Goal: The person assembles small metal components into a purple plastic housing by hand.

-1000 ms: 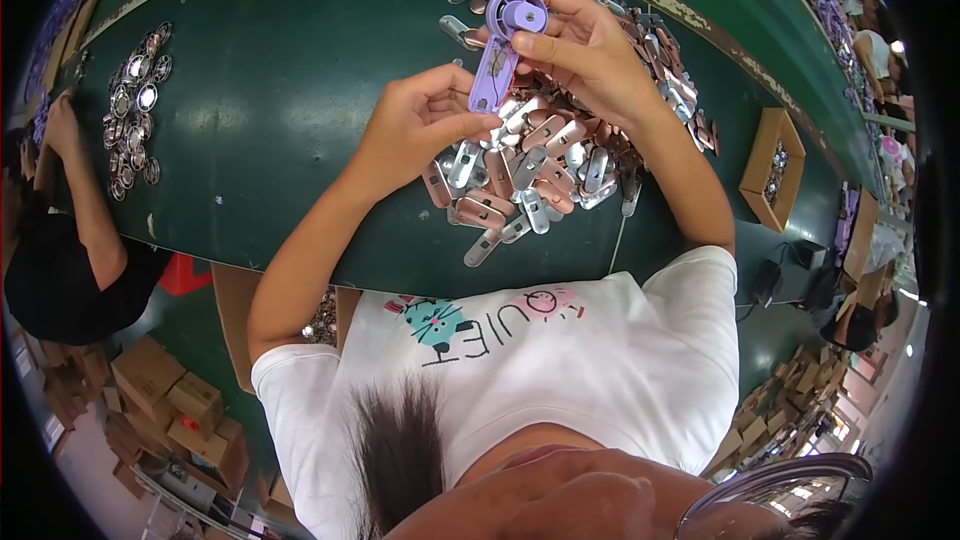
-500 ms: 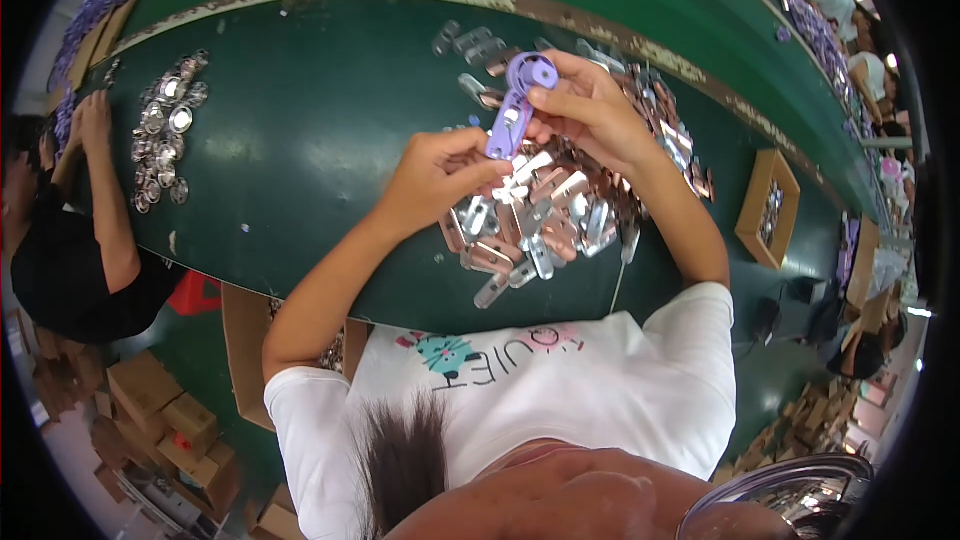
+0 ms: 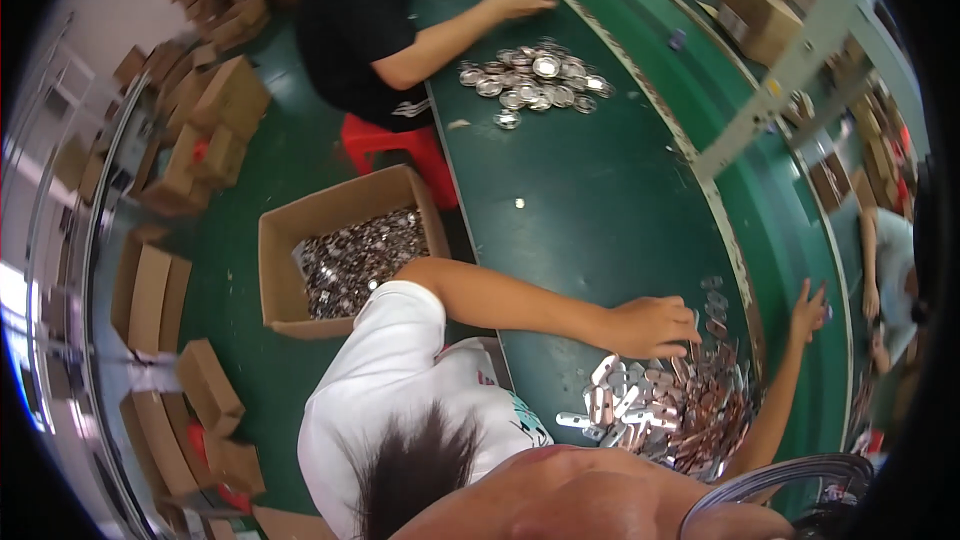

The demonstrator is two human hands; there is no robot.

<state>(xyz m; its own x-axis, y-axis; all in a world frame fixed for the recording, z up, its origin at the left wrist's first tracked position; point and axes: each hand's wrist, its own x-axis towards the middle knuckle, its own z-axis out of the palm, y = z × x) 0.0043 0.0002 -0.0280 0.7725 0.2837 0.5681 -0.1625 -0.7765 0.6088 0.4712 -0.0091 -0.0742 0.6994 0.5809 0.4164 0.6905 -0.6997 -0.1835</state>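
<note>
My left hand point(image 3: 652, 328) is at the upper edge of a pile of small oblong metal plates point(image 3: 628, 402), silver and copper-coloured. Its fingers are bent and close together, and a thin metal plate seems to show at their tips. My right hand point(image 3: 806, 314) is stretched out over the green conveyor belt point(image 3: 775, 230), its fingers apart. A small purple part point(image 3: 827, 311) lies right beside its fingertips, partly hidden; whether they still touch is too small to tell.
Round silver metal pieces point(image 3: 530, 80) lie heaped farther along the table point(image 3: 560, 210). A co-worker in black point(image 3: 350, 30) sits there by a red stool point(image 3: 395, 145). An open carton point(image 3: 300, 325) of metal pieces stands beside me. A pale metal post point(image 3: 770, 90) rises by the belt.
The view has swung to the left. My hands, which held the purple part together over the pile, have parted: the right moved out to the belt with it, the left down to the plates.
</note>
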